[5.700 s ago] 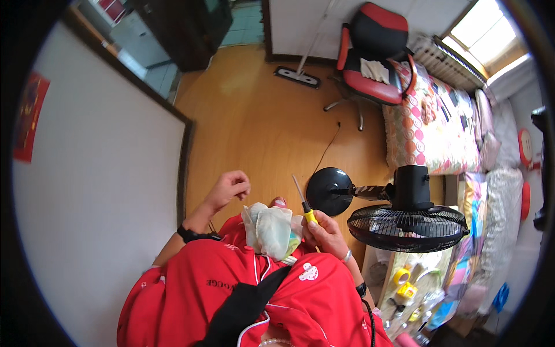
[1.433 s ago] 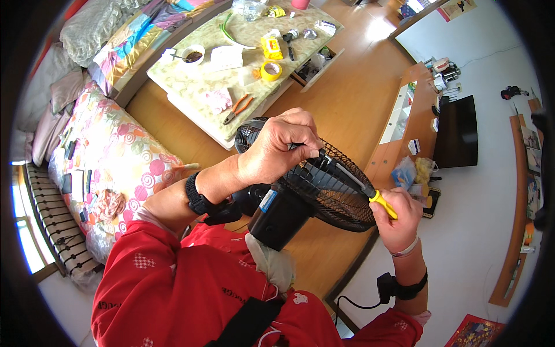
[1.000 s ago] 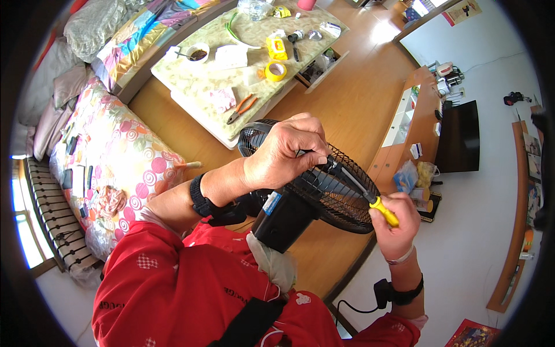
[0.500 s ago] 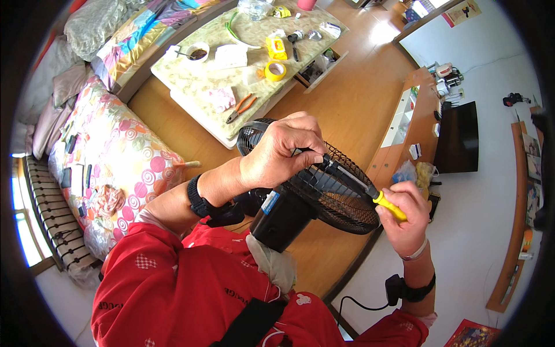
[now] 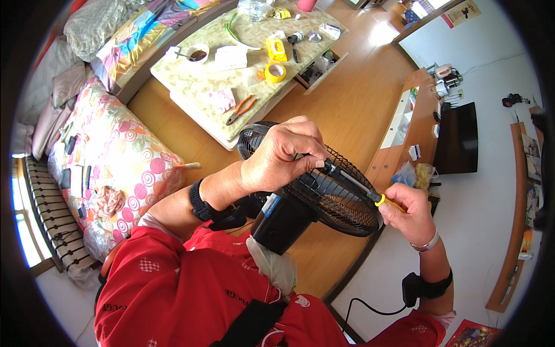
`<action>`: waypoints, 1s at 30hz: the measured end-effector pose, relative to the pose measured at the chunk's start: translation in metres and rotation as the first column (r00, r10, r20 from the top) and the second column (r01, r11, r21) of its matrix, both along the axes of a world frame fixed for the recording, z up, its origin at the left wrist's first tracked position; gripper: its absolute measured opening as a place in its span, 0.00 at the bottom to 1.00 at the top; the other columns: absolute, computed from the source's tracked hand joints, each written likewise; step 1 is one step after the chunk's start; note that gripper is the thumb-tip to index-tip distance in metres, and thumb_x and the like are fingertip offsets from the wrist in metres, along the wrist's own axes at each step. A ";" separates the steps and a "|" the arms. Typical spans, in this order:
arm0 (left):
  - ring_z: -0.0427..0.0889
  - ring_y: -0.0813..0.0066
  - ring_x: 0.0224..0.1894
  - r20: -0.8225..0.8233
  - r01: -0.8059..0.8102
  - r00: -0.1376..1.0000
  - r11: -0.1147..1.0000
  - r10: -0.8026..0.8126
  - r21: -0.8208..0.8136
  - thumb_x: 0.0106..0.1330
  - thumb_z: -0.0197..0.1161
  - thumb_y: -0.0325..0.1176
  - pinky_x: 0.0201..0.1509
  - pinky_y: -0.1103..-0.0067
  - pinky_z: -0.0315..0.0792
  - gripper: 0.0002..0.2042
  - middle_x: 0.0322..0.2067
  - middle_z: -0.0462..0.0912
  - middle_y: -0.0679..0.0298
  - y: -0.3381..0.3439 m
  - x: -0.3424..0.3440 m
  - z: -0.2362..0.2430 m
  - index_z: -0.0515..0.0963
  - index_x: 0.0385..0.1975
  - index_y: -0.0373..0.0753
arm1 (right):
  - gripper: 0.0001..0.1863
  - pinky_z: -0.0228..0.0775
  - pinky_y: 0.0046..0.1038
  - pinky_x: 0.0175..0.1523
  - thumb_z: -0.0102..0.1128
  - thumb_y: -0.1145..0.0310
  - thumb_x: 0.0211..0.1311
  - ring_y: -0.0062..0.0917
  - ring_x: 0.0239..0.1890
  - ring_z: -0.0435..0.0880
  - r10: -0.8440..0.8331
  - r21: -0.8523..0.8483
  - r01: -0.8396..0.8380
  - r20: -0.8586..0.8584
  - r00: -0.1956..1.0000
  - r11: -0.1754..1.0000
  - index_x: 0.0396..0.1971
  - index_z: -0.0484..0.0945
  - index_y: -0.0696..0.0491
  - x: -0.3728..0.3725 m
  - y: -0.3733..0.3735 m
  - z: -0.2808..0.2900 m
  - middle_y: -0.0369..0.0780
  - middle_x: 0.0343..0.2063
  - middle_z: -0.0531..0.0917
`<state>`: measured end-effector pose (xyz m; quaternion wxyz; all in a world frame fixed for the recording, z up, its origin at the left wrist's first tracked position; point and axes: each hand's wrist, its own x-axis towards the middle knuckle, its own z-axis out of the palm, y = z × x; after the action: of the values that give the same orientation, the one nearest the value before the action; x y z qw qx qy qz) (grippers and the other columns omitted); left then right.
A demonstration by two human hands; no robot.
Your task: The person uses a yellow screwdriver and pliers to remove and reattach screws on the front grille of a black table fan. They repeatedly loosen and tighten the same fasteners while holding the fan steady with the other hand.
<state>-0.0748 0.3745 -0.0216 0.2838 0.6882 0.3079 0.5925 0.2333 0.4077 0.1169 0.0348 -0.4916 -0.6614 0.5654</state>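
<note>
A black electric fan (image 5: pixel 341 205) with a wire grille and a boxy motor housing is tilted in front of my chest. Over its upper rim, my left hand (image 5: pixel 284 151) is closed, thumb and fingers pinching a small black part at the grille's edge. My right hand (image 5: pixel 409 215) grips the yellow handle of a screwdriver (image 5: pixel 359 186). Its metal shaft slants across the grille, and the tip meets the black part beside my left fingertips. What sits exactly at the tip is hidden by the dark part and my fingers.
Beyond the fan stands a marble-patterned table (image 5: pixel 202 81) with orange-handled pliers (image 5: pixel 240 110), a yellow tape roll (image 5: pixel 275 72) and a bowl (image 5: pixel 198 54). At left lies a patterned cushion cover (image 5: pixel 124 150). A low cabinet (image 5: pixel 399 139) and television (image 5: pixel 458 137) are at right.
My right wrist has turned and the forearm swung slightly right and down, with the fingers shifted on the screwdriver handle. My left hand and the fan have barely moved.
</note>
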 end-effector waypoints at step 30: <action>0.81 0.66 0.40 0.024 -0.036 0.999 0.999 0.037 -0.039 0.64 0.75 0.25 0.47 0.71 0.76 0.02 0.35 0.89 0.63 -0.004 -0.006 -0.002 0.87 0.32 0.37 | 0.07 0.72 0.23 0.30 0.68 0.76 0.68 0.21 0.25 0.83 0.062 0.291 -0.061 0.005 0.998 0.955 0.41 0.79 0.61 -0.016 -0.013 0.007 0.43 0.30 0.87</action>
<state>-0.0807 0.3701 -0.0231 0.2900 0.6695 0.3282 0.6000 0.2176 0.3946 0.1242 0.0905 -0.4591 -0.7523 0.4638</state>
